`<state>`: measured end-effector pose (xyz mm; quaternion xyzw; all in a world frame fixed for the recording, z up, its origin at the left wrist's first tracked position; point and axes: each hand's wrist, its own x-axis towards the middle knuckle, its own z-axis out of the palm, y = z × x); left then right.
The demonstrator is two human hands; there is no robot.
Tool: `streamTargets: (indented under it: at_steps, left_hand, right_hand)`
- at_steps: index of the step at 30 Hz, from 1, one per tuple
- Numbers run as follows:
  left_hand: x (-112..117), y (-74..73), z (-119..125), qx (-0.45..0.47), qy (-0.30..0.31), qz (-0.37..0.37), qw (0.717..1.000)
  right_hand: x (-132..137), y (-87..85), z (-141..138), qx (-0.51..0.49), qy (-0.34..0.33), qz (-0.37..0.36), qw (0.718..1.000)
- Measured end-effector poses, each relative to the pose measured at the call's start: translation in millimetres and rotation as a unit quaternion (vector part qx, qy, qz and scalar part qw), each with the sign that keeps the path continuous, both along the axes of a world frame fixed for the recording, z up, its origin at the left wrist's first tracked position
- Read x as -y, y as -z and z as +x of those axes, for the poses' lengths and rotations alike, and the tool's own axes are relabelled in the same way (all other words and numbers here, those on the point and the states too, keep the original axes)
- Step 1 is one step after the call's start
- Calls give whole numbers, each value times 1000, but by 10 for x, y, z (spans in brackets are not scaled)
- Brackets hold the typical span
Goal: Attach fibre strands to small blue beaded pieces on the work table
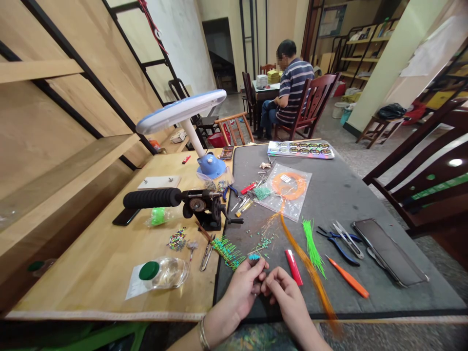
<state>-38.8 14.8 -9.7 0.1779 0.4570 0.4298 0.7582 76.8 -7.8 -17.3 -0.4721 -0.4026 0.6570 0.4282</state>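
My left hand [242,288] is closed, thumb against forefinger, on a small bunch of teal beads [254,257] at the mat's front edge. Close beside it, my right hand [284,293] is pinched; whatever lies between its fingertips is too small to make out. Beyond my left hand lies a row of green strands with teal beads [227,251]. A red lighter [293,267] rests just past my right hand. Long orange fibres [298,251] and a bundle of bright green strands [313,247] lie to the right. Loose teal beads [266,241] are scattered ahead.
On the right are blue-handled pliers [341,246], scissors [349,239], an orange tool [349,278] and a phone [389,251]. At left stand a black winding device [201,207], a green-capped bottle [170,272] and a blue lamp [211,165]. A person [292,87] sits at a table behind.
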Motion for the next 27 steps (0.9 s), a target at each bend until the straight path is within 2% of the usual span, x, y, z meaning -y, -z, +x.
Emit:
streamTargets:
  at_steps: [16,27]
  left_hand:
    - [-1,2,0,-7,3,7,1000]
    - [16,-132,18,-41,10,37,998]
  right_hand:
    - [-7,38,-11,-15,2,-5,1000]
    - [-14,24,-6,0,9,-8,1000]
